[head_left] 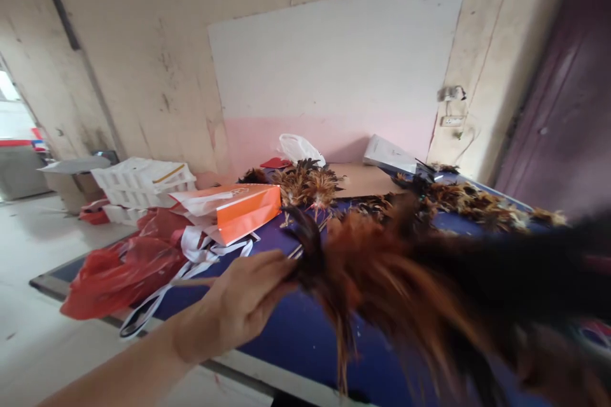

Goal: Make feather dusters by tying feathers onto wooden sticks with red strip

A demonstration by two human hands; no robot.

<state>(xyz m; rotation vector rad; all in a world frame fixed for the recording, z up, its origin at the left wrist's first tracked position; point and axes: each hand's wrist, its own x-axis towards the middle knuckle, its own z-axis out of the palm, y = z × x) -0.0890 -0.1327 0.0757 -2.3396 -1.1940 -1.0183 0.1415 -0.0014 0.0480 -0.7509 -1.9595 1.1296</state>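
My left hand (238, 299) reaches in from the lower left, its fingers closed at the near end of a feather duster (386, 267). The duster's long brown, rust and black feathers spread to the right and blur with motion. A thin pale stick (193, 282) shows left of the hand, roughly in line with the feathers; the fingers hide any join. My right hand does not show; dark, smeared feathers fill the right side. Beneath lies a blue-topped table (281, 337). Small brown feather bunches (310, 187) stand beyond the hand.
An orange and white paper bag (248, 213), a red plastic bag (124, 273) and white straps (195, 254) lie on the left. Loose feathers (482, 203) line the far right. A cardboard sheet (365, 180) and a white box (389, 154) rest near the wall. White crates (143, 181) stand beyond the table.
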